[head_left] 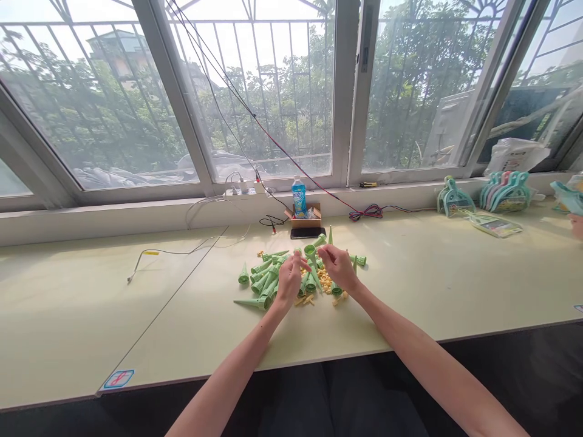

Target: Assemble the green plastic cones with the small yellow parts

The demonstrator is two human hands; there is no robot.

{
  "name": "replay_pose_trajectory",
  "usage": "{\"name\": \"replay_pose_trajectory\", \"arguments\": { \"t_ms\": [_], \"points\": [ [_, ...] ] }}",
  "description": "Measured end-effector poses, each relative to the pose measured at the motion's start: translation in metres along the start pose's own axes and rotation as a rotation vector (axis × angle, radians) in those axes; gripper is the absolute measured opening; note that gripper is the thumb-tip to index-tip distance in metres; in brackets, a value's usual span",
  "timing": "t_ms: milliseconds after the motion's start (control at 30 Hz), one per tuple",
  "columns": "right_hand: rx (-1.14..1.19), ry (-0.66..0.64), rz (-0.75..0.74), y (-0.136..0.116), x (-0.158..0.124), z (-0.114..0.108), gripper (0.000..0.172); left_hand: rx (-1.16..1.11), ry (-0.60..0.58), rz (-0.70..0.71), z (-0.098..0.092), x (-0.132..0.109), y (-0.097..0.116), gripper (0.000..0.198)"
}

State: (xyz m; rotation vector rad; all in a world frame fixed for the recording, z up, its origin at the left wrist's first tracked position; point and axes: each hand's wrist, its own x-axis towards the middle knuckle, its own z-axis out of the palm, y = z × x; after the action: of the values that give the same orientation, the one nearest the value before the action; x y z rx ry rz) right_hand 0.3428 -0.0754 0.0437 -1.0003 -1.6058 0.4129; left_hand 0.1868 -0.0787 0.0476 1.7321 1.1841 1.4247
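Observation:
My left hand (290,278) is closed, with a small light-green plastic piece (297,250) showing at its fingertips; most of that piece is hidden. To its right my right hand (337,265) is closed in a pinch, and what it holds, if anything, is too small to make out. Between the hands a green plastic cone-shaped spike (310,250) shows its round open end. More green spikes with ribbed collars (264,301) lie in a pile under and left of my left hand. Small yellowish plastic pieces (325,280) are scattered among them, below both hands.
Behind the pile lie a dark phone (308,233) and a small cardboard box (313,222) with a blue-liquid bottle (299,197). Cables (367,211) run along the sill. Packaged teal items (504,193) stand at the right back, near another person's hand (576,226).

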Motion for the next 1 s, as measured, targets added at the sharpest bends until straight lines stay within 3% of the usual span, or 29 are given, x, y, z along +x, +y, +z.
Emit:
{"name": "replay_pose_trajectory", "arguments": {
  "t_ms": [133, 367, 800, 1000],
  "points": [
    [0.021, -0.097, -0.073, -0.001, -0.001, 0.001, 0.043, -0.029, -0.042, -0.093, -0.003, -0.002, 0.002, 0.068],
    [0.072, -0.144, -0.096, -0.003, -0.001, 0.001, 0.04, -0.083, -0.074, -0.157, -0.004, -0.002, -0.006, 0.071],
    [0.062, -0.126, -0.11, 0.005, -0.001, 0.001, 0.036, -0.078, -0.165, -0.144, -0.006, -0.001, 0.004, 0.069],
    [0.056, -0.113, -0.084, 0.006, 0.0, 0.001, 0.035, -0.126, -0.17, -0.108, -0.005, 0.001, -0.001, 0.057]
  ]
}}
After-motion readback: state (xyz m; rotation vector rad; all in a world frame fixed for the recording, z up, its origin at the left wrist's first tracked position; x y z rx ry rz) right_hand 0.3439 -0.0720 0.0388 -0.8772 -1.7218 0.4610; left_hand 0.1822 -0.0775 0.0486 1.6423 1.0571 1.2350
